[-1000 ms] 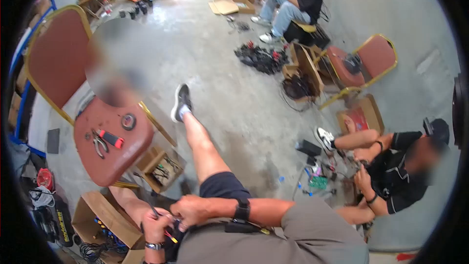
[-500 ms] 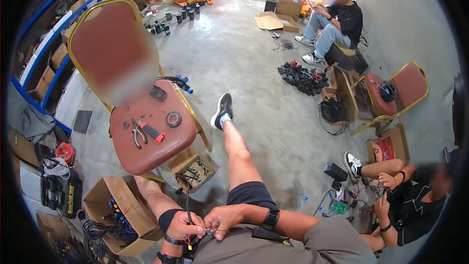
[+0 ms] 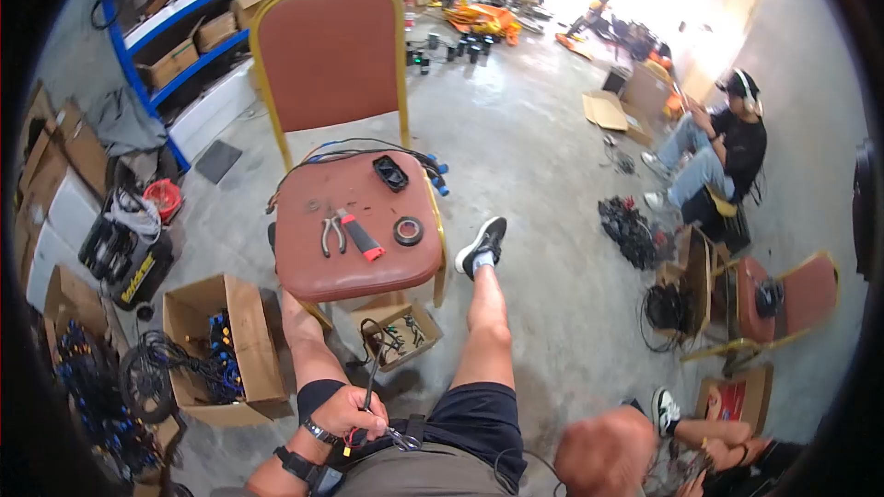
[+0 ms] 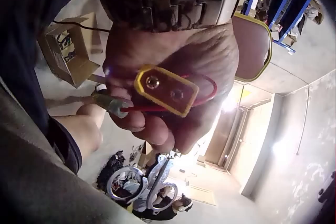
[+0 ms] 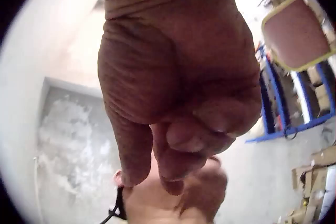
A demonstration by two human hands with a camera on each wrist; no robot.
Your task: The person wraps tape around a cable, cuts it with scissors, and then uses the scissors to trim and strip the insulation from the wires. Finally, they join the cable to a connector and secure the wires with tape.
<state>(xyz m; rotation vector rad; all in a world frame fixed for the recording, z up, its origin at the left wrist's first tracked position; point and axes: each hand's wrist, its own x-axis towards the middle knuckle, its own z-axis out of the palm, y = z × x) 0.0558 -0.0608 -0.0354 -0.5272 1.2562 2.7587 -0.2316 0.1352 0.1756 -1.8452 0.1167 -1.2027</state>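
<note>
My left hand (image 3: pixel 354 412) is low over my lap, its fingers curled round a black cable (image 3: pixel 371 377) and small metal scissors (image 3: pixel 403 440). In the left wrist view, the scissors' ring handles stick out past the fingertips. A yellow-rimmed connector (image 4: pixel 168 91) with a red wire and a cloudy greenish sleeve (image 4: pixel 110 103) lies against the palm. My right hand (image 3: pixel 603 456) is raised close to the head camera and looks blurred. In the right wrist view its fingers (image 5: pixel 184 140) are curled in, with nothing visible between them, in front of the wearer's head.
Ahead stands a red chair (image 3: pixel 359 278) bearing pliers (image 3: pixel 333 236), a red-and-grey tool (image 3: pixel 361 237), a tape roll (image 3: pixel 408 231) and a black part (image 3: pixel 390 173). Boxes of cables (image 3: pixel 249 308) and of small parts (image 3: pixel 424 336) sit on the floor. Two people sit at the right.
My right hand has left the scissors and risen toward the head at the right. The left hand keeps cable and scissors. The head view has swung left, so the chair appears more central.
</note>
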